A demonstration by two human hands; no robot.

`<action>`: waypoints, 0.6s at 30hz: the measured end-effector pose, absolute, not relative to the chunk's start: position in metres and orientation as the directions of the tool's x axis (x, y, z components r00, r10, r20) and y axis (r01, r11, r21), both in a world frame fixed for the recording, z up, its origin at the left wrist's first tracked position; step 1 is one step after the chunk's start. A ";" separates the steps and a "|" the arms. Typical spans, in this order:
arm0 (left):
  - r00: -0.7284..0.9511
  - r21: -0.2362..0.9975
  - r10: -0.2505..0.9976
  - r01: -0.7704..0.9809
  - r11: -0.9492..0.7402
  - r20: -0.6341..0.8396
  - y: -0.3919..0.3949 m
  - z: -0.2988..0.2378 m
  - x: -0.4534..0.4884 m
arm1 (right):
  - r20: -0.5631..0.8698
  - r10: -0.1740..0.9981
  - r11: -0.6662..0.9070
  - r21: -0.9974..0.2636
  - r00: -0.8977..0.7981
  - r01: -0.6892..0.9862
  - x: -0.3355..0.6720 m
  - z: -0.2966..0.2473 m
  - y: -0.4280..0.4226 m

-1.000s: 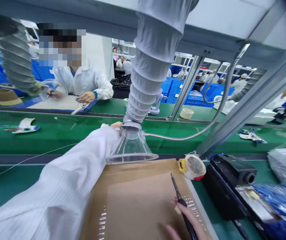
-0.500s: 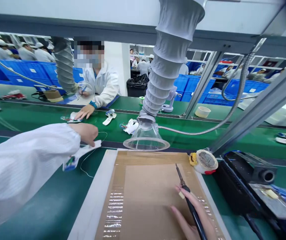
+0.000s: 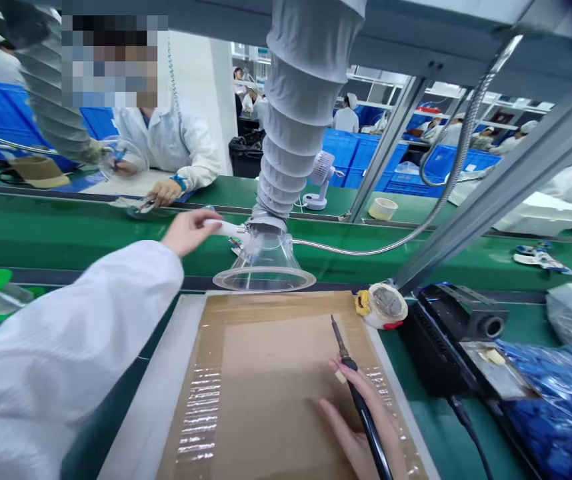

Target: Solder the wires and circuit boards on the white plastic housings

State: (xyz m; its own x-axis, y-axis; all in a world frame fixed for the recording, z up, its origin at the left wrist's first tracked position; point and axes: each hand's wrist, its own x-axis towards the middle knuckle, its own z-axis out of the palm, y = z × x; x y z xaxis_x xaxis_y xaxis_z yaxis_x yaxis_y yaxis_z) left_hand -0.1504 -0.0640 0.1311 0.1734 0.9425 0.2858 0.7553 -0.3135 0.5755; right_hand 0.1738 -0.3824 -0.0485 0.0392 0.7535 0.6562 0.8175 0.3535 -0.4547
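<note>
Left hand (image 3: 186, 232) has fingers pinched on a white plastic part (image 3: 223, 229), just beside a clear plastic funnel fume hood (image 3: 265, 257). Right hand (image 3: 346, 433) has fingers wrapped around a black-handled soldering iron (image 3: 359, 398), over a brown cardboard pad (image 3: 261, 400).

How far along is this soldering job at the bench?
Roughly early on, judging by the bench. Looks done: a white-and-blue piece lying on the green conveyor belt. In hand: the left hand grips a white piece beside the clear fume hood; the right hand holds a soldering iron. Left: that piece isn't on the cardboard mat yet.
</note>
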 end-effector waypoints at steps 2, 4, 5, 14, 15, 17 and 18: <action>0.051 0.613 0.924 0.734 -0.292 0.379 -0.085 0.138 -0.183 | 0.662 0.748 0.352 -0.464 0.054 0.813 0.173 -0.049 -0.383; -0.072 0.590 0.853 0.751 -0.295 0.517 -0.121 0.141 -0.214 | 0.655 0.751 0.343 -0.494 0.083 0.799 0.170 -0.051 -0.385; -0.098 0.536 0.794 0.786 -0.308 0.600 -0.144 0.140 -0.225 | 0.646 0.756 0.335 -0.516 0.101 0.789 0.168 -0.052 -0.386; 0.499 0.146 0.535 0.624 -0.767 0.682 -0.355 0.050 -0.129 | 0.636 0.769 0.349 -0.500 0.063 0.792 0.172 -0.044 -0.393; 0.516 0.190 0.568 0.611 -0.769 0.641 -0.362 0.046 -0.124 | 0.622 0.781 0.348 -0.506 0.054 0.789 0.175 -0.042 -0.395; 0.539 0.199 0.590 0.614 -0.764 0.601 -0.361 0.045 -0.137 | 0.580 0.813 0.332 -0.532 0.050 0.779 0.177 -0.041 -0.402; 0.545 0.175 0.626 0.660 -0.731 0.557 -0.355 0.048 -0.154 | 0.556 0.829 0.319 -0.546 0.050 0.775 0.177 -0.041 -0.406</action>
